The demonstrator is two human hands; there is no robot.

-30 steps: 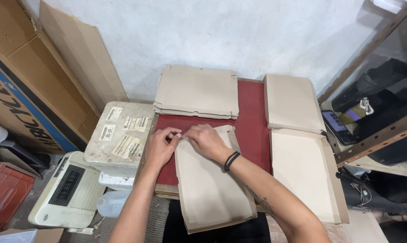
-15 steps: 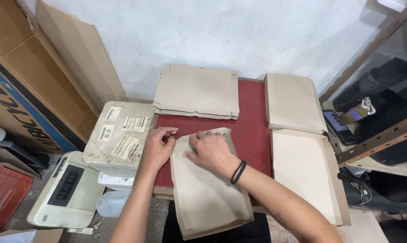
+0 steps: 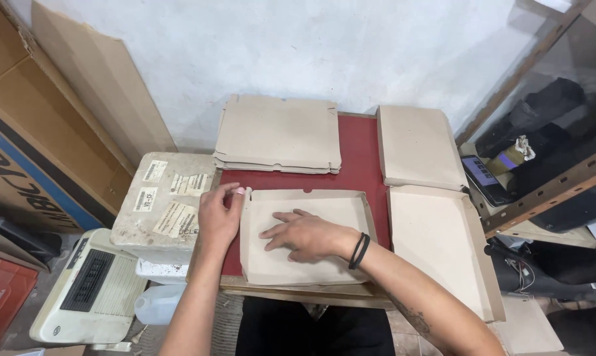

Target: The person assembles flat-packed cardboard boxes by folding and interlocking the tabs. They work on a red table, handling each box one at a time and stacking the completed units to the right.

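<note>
A shallow tan cardboard box tray [image 3: 311,264] lies on the red tabletop [image 3: 357,155] in front of me, its side walls raised. My right hand [image 3: 304,236] presses flat on the tray's floor, a black band on its wrist. My left hand [image 3: 220,214] pinches the tray's raised left wall near the far left corner. Behind the tray sits a stack of flat unfolded cardboard blanks [image 3: 278,134].
Two folded tan boxes rest at the right, one closed [image 3: 418,146] and one open tray [image 3: 443,247]. A labelled white slab [image 3: 161,203] lies left of the table, a white appliance [image 3: 90,288] below it, large cardboard sheets [image 3: 67,112] against the wall, metal shelving [image 3: 548,178] right.
The cardboard piece went from lying lengthwise toward me to lying sideways as a tray with raised walls. My right hand slid from its far edge to its middle.
</note>
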